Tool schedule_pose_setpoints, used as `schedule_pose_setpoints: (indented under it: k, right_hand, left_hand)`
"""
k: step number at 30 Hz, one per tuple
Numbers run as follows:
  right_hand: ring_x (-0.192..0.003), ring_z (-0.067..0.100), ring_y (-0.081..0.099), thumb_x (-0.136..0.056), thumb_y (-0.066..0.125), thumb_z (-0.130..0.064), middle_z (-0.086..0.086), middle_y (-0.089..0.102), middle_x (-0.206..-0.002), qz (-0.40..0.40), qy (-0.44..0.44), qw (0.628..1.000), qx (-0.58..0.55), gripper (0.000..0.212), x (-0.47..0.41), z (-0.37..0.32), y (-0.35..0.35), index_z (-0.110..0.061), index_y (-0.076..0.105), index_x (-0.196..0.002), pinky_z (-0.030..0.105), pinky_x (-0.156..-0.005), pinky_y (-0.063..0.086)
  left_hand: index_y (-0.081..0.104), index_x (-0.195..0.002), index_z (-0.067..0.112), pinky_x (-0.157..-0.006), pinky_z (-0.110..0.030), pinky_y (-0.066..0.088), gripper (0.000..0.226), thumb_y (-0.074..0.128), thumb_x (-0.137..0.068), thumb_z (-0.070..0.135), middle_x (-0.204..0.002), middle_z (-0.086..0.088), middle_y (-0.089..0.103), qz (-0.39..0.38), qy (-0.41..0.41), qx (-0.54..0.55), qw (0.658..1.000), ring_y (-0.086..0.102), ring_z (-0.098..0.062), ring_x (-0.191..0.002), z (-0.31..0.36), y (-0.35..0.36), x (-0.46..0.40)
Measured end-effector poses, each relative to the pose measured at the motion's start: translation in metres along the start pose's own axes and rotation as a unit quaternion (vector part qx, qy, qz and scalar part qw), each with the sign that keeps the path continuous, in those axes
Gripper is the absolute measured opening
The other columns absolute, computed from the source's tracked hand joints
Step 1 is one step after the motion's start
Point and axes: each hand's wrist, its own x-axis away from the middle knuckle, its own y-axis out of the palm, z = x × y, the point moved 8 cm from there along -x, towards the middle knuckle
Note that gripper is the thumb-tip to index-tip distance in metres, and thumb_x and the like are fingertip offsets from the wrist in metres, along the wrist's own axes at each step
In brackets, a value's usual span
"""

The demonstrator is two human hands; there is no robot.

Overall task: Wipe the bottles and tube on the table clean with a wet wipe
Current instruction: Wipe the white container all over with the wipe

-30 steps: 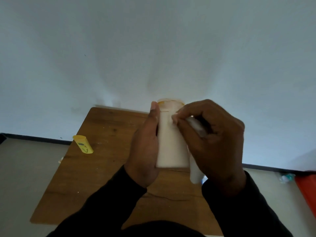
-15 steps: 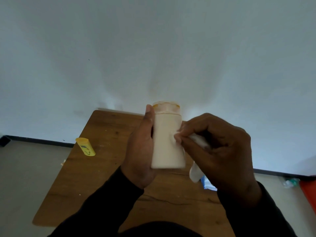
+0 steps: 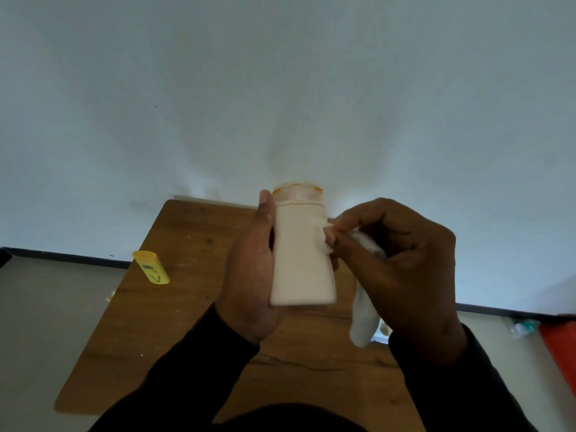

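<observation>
The step in hand is the wiping of one bottle. At the centre of the frame the left hand [image 3: 249, 275] grips a tall cream-white plastic bottle with a pale orange cap [image 3: 300, 254], thumb laid up its left edge and the fingers hidden behind it. The bottle is held upright, off the brown wooden bench [image 3: 187, 307], cap toward the top of the frame.

To its right, the right hand [image 3: 396, 263] is curled round a crumpled white wet wipe [image 3: 361, 319], pinching a wad of it at the fingertips [image 3: 330, 241] and pressing that wad against the bottle's right edge, a little below the cap. The loose end of the wipe hangs below the hand, toward the lower right of centre.

A small yellow plastic bottle with a printed label [image 3: 151, 267] lies tilted at the bench's left edge, at centre left of the frame, well apart from both hands. No tube is visible from this angle; something pale and blurred sits behind the right wrist, too hidden to name.

My judgement is that the task is at an early or middle stage: the broad front face of the cream bottle shows no contact with the wipe now. The next move likely calls for drawing the wad across and down that face while the left hand turns the bottle to present its other sides, holding firmly enough that a damp surface does not slip.
</observation>
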Motion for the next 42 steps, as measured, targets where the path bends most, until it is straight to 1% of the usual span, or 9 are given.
schedule_pose_setpoints:
  k: [6, 9, 14, 18, 23, 28, 32, 37, 42]
  right_hand:
    - [-0.081, 0.013, 0.071, -0.081, 0.083, -0.009, -0.003, 0.074, -0.084, -0.064, -0.064, 0.995, 0.049, 0.01, 0.002, -0.018, 0.019, -0.008, 0.074, -0.081, 0.035, -0.069, 0.056]
    - [-0.08, 0.016, 0.071, -0.083, 0.082, -0.007, -0.002, 0.073, -0.085, -0.012, -0.059, 0.993, 0.097, 0.01, -0.004, -0.008, 0.011, -0.009, 0.072, -0.082, 0.038, -0.067, 0.056]
    - [-0.083, 0.011, 0.071, -0.08, 0.083, -0.006, -0.004, 0.074, -0.086, -0.139, -0.088, 0.984, 0.07, 0.01, 0.002, -0.019, 0.031, -0.01, 0.074, -0.081, 0.036, -0.071, 0.056]
    - [-0.08, 0.013, 0.068, -0.083, 0.081, -0.004, -0.001, 0.071, -0.085, -0.035, -0.09, 0.987, 0.124, 0.011, -0.011, -0.012, 0.023, -0.009, 0.072, -0.08, 0.035, -0.068, 0.054]
    - [-0.085, 0.01, 0.071, -0.081, 0.083, -0.006, -0.004, 0.074, -0.088, -0.144, -0.088, 0.984, 0.059, 0.009, 0.001, -0.016, 0.039, -0.009, 0.074, -0.083, 0.035, -0.073, 0.057]
    - [-0.084, 0.02, 0.071, -0.084, 0.079, -0.009, -0.001, 0.071, -0.087, -0.028, -0.043, 0.997, 0.053, 0.008, -0.007, 0.002, 0.028, -0.009, 0.071, -0.082, 0.045, -0.069, 0.057]
    - [-0.083, 0.013, 0.07, -0.079, 0.083, -0.005, -0.003, 0.073, -0.086, -0.119, -0.073, 0.989, 0.04, 0.012, 0.001, -0.011, 0.039, -0.009, 0.072, -0.081, 0.038, -0.072, 0.057]
    - [-0.076, 0.016, 0.068, -0.084, 0.08, -0.012, -0.003, 0.071, -0.086, -0.012, -0.038, 0.997, 0.061, 0.01, -0.011, 0.004, 0.023, -0.01, 0.07, -0.083, 0.043, -0.066, 0.057]
    - [-0.082, 0.019, 0.072, -0.082, 0.079, -0.013, -0.003, 0.074, -0.09, -0.076, -0.028, 0.997, -0.003, 0.01, -0.003, 0.003, 0.03, -0.007, 0.071, -0.084, 0.04, -0.071, 0.06]
  left_hand:
    - [0.062, -0.129, 0.009, -0.083, -0.042, 0.055, 0.073, 0.036, -0.093, 0.067, -0.119, -0.025, 0.064, 0.017, -0.011, -0.013, 1.0, 0.064, -0.033, -0.103, -0.004, -0.005, -0.004]
    - [0.066, -0.124, 0.014, -0.077, -0.042, 0.055, 0.066, 0.039, -0.09, 0.064, -0.11, -0.019, 0.068, 0.028, 0.006, -0.016, 0.999, 0.066, -0.028, -0.091, -0.002, -0.004, -0.004]
    - [0.072, -0.108, 0.008, -0.071, -0.033, 0.056, 0.064, 0.041, -0.091, 0.061, -0.094, -0.015, 0.069, 0.035, 0.008, 0.03, 0.999, 0.066, -0.022, -0.08, -0.002, -0.004, -0.005]
    - [0.063, -0.128, 0.012, -0.078, -0.039, 0.053, 0.067, 0.038, -0.093, 0.064, -0.104, -0.015, 0.066, 0.024, 0.008, 0.017, 1.0, 0.063, -0.027, -0.091, -0.001, -0.001, -0.008]
    - [0.059, -0.129, 0.008, -0.072, -0.035, 0.052, 0.067, 0.037, -0.094, 0.061, -0.091, -0.013, 0.064, 0.015, 0.042, 0.048, 0.998, 0.061, -0.021, -0.08, 0.009, -0.004, -0.012]
    - [0.057, -0.132, 0.009, -0.061, -0.03, 0.054, 0.068, 0.031, -0.097, 0.062, -0.091, -0.01, 0.065, 0.013, 0.045, 0.036, 0.998, 0.063, -0.017, -0.072, 0.011, -0.005, -0.014]
    - [0.06, -0.127, 0.008, -0.064, -0.031, 0.053, 0.067, 0.031, -0.097, 0.061, -0.092, -0.013, 0.066, 0.016, 0.051, 0.051, 0.997, 0.063, -0.019, -0.073, 0.014, -0.007, -0.016]
    - [0.06, -0.128, 0.008, -0.071, -0.035, 0.056, 0.067, 0.033, -0.097, 0.06, -0.095, -0.014, 0.067, 0.019, 0.047, 0.041, 0.998, 0.065, -0.022, -0.079, 0.01, -0.005, -0.018]
    - [0.058, -0.131, 0.008, -0.075, -0.037, 0.05, 0.069, 0.031, -0.098, 0.062, -0.095, -0.012, 0.067, 0.006, 0.02, 0.061, 0.998, 0.062, -0.024, -0.077, 0.012, -0.007, -0.022]
